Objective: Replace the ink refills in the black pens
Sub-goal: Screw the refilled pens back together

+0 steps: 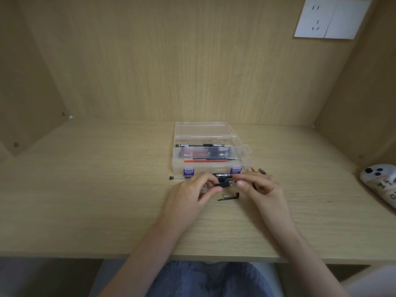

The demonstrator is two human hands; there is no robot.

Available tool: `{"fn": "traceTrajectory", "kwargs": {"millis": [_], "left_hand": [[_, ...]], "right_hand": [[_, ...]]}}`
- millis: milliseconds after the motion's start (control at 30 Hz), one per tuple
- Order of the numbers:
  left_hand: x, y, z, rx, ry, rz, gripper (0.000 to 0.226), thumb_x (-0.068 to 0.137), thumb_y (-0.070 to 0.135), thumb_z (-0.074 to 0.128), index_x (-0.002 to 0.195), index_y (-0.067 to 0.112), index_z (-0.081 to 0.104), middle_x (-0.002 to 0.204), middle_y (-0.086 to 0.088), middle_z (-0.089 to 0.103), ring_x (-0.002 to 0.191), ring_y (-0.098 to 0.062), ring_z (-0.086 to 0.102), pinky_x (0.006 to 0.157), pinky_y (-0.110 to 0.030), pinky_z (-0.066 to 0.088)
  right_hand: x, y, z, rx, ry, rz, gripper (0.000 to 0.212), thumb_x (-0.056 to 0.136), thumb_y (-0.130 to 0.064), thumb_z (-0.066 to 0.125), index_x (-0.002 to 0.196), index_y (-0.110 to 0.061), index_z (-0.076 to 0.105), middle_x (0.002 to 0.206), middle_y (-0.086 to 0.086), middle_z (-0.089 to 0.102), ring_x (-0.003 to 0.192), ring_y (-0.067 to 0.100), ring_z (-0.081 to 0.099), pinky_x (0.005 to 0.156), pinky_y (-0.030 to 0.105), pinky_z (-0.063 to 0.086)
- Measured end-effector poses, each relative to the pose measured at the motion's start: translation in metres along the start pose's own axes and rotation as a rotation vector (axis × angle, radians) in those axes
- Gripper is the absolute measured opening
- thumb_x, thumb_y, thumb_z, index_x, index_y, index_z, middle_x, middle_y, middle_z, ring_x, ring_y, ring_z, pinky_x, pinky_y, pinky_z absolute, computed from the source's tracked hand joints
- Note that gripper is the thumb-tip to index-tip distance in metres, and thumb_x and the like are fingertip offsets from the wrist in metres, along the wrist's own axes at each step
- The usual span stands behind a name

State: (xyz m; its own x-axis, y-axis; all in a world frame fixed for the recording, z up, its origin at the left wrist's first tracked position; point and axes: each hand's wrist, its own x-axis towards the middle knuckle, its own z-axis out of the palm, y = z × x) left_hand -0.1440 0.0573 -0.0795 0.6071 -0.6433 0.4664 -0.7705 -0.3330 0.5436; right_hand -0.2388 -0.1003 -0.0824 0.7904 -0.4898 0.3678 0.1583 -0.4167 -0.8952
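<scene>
The open clear box [212, 168] holds pens [201, 145] and a red refill [205, 161]. Just before it, the left hand [188, 194] and right hand [261, 189] grip a black pen [225, 185].

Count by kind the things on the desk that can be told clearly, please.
Clear plastic box: 1
Purple latches: 2
Black pen being held: 1
Pen cap: 1
Clear refill tube: 1
White device: 1
Total: 7. The box contents and the small parts beside it are too blurred to count.
</scene>
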Motion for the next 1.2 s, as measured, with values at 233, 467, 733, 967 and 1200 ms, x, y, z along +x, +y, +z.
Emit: {"fn": "traceTrajectory", "kwargs": {"millis": [233, 467, 733, 967, 1200], "left_hand": [[0.0, 0.0, -0.003, -0.03, 0.009, -0.015, 0.033, 0.082, 0.051, 0.046, 0.098, 0.026, 0.06, 0.07, 0.029, 0.045, 0.065, 0.012, 0.048, 0.062, -0.008, 0.04], [0.0, 0.0, -0.002, -0.024, 0.017, -0.029, 0.022, 0.084, 0.043, 0.056, 0.096, 0.026, 0.061, 0.068, 0.028, 0.046, 0.064, 0.01, 0.05, 0.057, -0.005, 0.035], [-0.001, 0.002, -0.004, -0.004, -0.01, -0.015, 0.021, 0.085, 0.042, 0.055, 0.096, 0.026, 0.061, 0.072, 0.03, 0.044, 0.064, 0.012, 0.048, 0.058, -0.004, 0.034], [-0.001, 0.0, -0.003, -0.011, -0.015, -0.01, 0.019, 0.085, 0.042, 0.055, 0.094, 0.026, 0.061, 0.078, 0.024, 0.051, 0.067, 0.013, 0.048, 0.061, -0.002, 0.035], [-0.001, -0.001, -0.002, -0.016, -0.01, -0.005, 0.036, 0.082, 0.054, 0.043, 0.097, 0.027, 0.06, 0.082, 0.022, 0.055, 0.069, 0.005, 0.053, 0.061, -0.006, 0.037]], "right_hand": [[0.001, -0.006, -0.001, 0.293, 0.103, 0.119, 0.016, 0.084, -0.021, 0.061, 0.087, -0.007, 0.068, 0.079, -0.002, 0.071, 0.075, 0.005, 0.062, 0.074, 0.016, 0.045], [0.041, -0.028, -0.043, 0.409, 0.397, 0.115, 0.02, 0.096, -0.027, 0.05, 0.084, -0.013, 0.056, 0.068, 0.0, 0.07, 0.059, 0.008, 0.06, 0.049, 0.016, 0.045], [0.072, -0.003, -0.038, -0.317, 0.098, 0.39, 0.033, 0.084, -0.035, 0.068, 0.07, -0.004, 0.064, 0.056, 0.002, 0.056, 0.048, 0.012, 0.043, 0.048, 0.021, 0.034], [0.072, 0.008, -0.031, -0.514, 0.112, 0.343, 0.032, 0.087, -0.04, 0.062, 0.084, -0.008, 0.067, 0.075, 0.005, 0.065, 0.07, 0.023, 0.059, 0.067, 0.032, 0.046], [0.084, -0.012, -0.013, -0.544, -0.023, -0.047, 0.024, 0.094, -0.027, 0.052, 0.098, -0.01, 0.069, 0.094, 0.003, 0.068, 0.086, 0.018, 0.059, 0.077, 0.034, 0.047]]}}
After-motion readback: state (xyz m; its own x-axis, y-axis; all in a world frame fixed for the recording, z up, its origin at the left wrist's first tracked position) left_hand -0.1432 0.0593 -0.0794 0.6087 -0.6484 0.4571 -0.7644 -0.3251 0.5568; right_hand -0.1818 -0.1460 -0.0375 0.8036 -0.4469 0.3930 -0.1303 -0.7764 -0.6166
